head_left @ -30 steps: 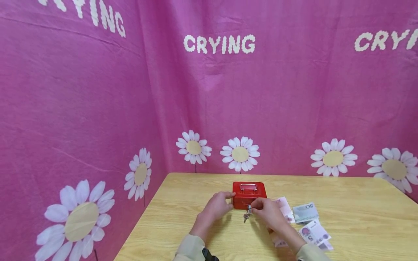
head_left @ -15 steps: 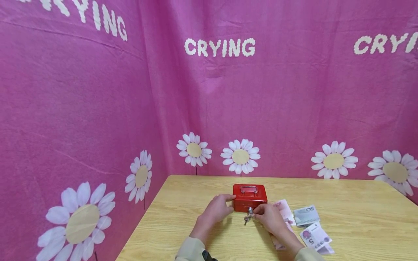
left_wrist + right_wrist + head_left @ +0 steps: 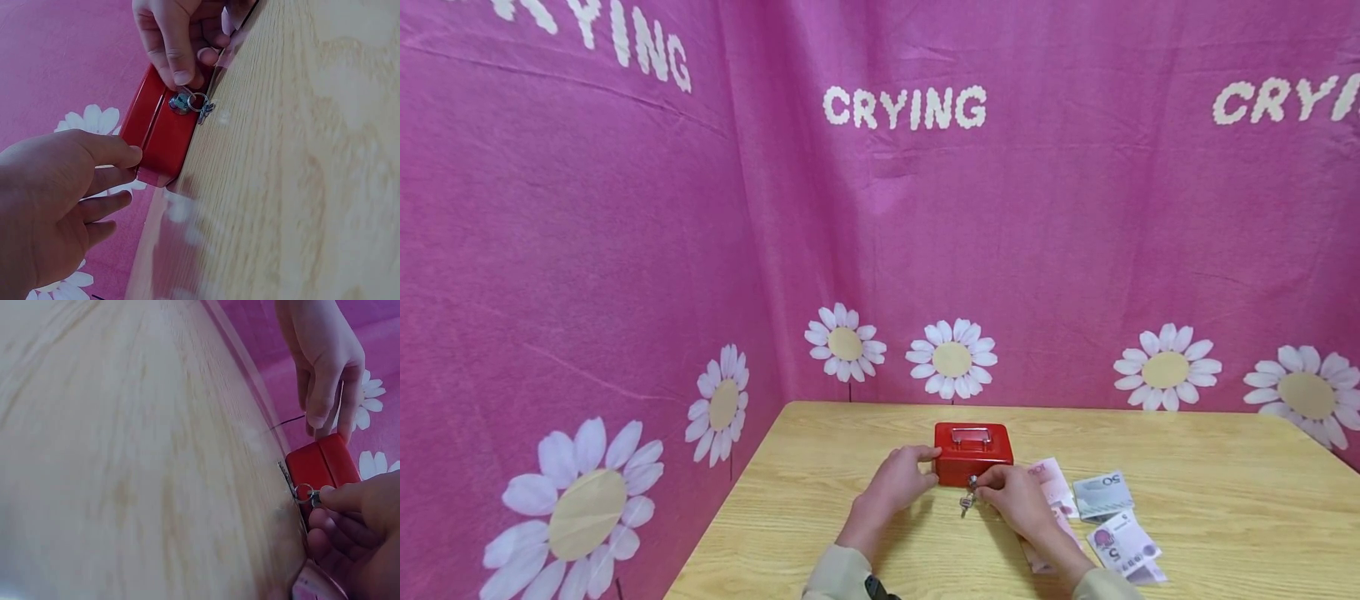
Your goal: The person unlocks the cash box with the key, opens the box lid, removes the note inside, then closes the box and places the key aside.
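A red metal cash box (image 3: 962, 472) with a folding handle (image 3: 972, 435) on its closed lid sits on the wooden table. My left hand (image 3: 897, 482) touches its left side, with the fingers fairly straight and the index fingertip at the lid's seam in the left wrist view. At the front, the thumb and fingers of my right hand (image 3: 1018, 498) pinch a key at the silver lock (image 3: 179, 104). A ring (image 3: 304, 493) hangs from that key, with a second key (image 3: 966, 504) dangling below. The pinched key's head is mostly hidden by my fingertips.
Right of the box lie several banknotes: pink ones (image 3: 1054, 481) partly under my right forearm, a green 50 note (image 3: 1103, 495) and a purple 5 note (image 3: 1123, 540). Behind the table (image 3: 1225, 475) hangs a magenta curtain (image 3: 1037, 250) with daisies.
My right fingers have shifted slightly around the key at the lock, and the hanging key has swung a little. The left hand and the box stay in place.
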`<state>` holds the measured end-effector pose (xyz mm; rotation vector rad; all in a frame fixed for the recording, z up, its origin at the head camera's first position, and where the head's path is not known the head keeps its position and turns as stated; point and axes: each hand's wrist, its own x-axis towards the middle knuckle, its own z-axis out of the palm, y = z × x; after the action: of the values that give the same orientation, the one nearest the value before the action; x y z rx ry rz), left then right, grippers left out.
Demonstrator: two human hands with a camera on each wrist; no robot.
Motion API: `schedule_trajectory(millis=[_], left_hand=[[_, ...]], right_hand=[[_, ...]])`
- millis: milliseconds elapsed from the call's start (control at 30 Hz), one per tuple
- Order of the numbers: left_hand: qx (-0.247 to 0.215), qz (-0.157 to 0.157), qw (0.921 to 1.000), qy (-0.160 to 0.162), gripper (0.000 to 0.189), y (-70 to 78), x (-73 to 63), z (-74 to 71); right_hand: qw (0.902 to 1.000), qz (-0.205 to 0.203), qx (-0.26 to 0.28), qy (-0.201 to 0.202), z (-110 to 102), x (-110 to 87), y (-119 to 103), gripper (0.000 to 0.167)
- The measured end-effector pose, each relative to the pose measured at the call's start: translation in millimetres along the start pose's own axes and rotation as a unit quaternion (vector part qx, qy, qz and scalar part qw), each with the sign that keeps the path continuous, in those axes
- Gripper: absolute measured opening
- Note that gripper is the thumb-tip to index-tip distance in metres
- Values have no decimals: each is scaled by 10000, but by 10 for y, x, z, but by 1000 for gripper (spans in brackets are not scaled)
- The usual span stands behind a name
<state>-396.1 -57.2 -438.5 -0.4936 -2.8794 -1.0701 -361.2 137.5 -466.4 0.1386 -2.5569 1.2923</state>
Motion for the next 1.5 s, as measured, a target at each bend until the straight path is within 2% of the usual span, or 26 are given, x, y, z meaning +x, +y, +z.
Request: schedule_trajectory(millis=[167,300,633,867,1100,1333,1500], left_hand=[[-252,-10,9995,214,37,12,27,34],[-421,11,9981,453,31,13,58,74],[-281,73,9951,948,13,14,122,165],[-19,11,9963,856,23,73,113,164],[531,196,9929,1046,46,77,83,193],[687,317,9901,1181,42,80,99,200],[680,219,9909,1140,42,79,89,206]], right_hand=[[9997,-61,227,15,23,2,-13,6],[9989,89,454,-49,32,-12,-9,6],[9919,522,1004,-581,9,-23,-28,17],[9872,689,1192,-802,-15,-11,-29,23],[9847,670,1271,-990,-38,5,-30,24],[9809,934,1464,-875,-37,-5,-82,23],[9825,973,1329,-872,-29,-17,-86,19]])
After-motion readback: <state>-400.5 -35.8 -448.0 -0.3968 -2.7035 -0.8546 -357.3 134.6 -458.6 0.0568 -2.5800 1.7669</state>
